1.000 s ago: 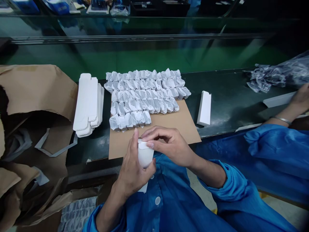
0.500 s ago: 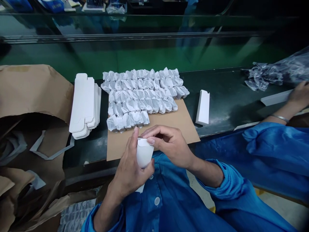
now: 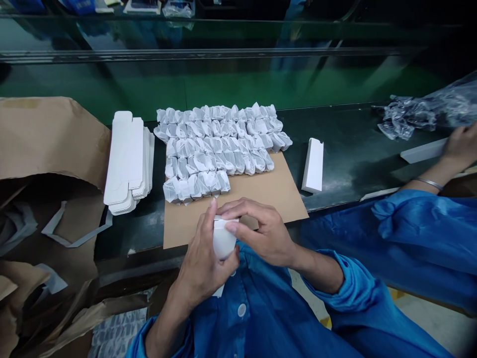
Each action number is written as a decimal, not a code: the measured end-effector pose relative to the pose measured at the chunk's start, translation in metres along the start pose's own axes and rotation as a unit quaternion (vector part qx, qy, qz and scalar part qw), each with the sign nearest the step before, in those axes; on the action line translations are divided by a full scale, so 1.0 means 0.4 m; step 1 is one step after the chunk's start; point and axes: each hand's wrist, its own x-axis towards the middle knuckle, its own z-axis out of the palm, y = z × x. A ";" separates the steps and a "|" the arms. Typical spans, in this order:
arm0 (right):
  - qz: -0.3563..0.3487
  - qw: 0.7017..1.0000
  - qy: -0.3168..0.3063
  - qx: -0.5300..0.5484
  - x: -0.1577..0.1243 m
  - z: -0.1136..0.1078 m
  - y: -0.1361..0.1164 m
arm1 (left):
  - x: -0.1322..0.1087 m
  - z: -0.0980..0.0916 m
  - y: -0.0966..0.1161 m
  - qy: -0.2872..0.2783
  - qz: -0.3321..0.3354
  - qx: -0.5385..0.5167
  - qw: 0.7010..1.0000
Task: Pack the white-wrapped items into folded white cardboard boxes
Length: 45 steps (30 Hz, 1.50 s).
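Observation:
Close to my body, a slim white carton (image 3: 224,241) stands on end in my left hand (image 3: 204,258), its fingers and thumb wrapped round the sides. My right hand (image 3: 263,231) pinches the top end of the carton, thumb on the end flap and fingertips behind it. Beyond both hands, rows of small items wrapped in white paper (image 3: 219,144) lie on a brown cardboard sheet (image 3: 261,194). What the carton contains, if anything, cannot be seen.
Left of the sheet lies a stack of flat white cartons (image 3: 124,159), beside a large brown cardboard box (image 3: 52,134). A single white carton (image 3: 313,165) lies to the right. Farther right, a co-worker's hand (image 3: 462,146) is by another white carton (image 3: 425,150), near clear plastic bags (image 3: 410,117).
My right thumb has pressed a little further along the carton's top flap, which now sits flatter. Both hands and the carton have shifted slightly down in the view.

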 end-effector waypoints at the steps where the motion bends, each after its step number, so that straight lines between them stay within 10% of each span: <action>1: -0.010 1.000 -0.003 -0.010 -0.003 0.003 0.005 | -0.001 0.000 -0.001 0.000 0.003 0.001 1.000; 10: -0.109 0.990 0.033 -0.082 -0.041 0.054 0.055 | -0.042 0.028 -0.023 0.016 -0.062 -0.039 0.997; 16: 0.126 0.990 -0.059 0.005 -0.098 0.072 0.060 | -0.015 0.019 -0.032 0.277 -0.222 -0.232 0.906; 19: 0.209 0.963 -0.170 -0.004 -0.099 0.064 0.066 | 0.002 -0.020 -0.064 0.333 -0.152 -0.176 0.914; 24: 0.280 0.914 -0.279 0.089 -0.010 -0.023 0.067 | -0.015 -0.105 -0.116 0.122 0.104 0.176 0.971; 28: 0.113 0.939 -0.318 -0.057 0.081 -0.093 0.076 | -0.033 -0.140 -0.152 -0.070 0.173 0.280 0.942; 32: 0.001 0.891 -0.141 -0.431 0.132 -0.106 0.142 | -0.056 -0.141 -0.193 -0.015 0.113 0.348 0.931; 38: -0.141 0.775 -0.216 -0.577 0.114 -0.094 0.173 | -0.089 -0.126 -0.200 -0.010 0.053 0.377 0.925; 41: -0.158 0.787 -0.258 -0.538 0.109 -0.100 0.150 | -0.087 -0.127 -0.197 -0.007 0.053 0.376 0.925; 45: 0.014 0.857 -0.268 -0.441 0.123 -0.115 0.146 | -0.083 -0.134 -0.205 0.030 0.063 0.379 0.923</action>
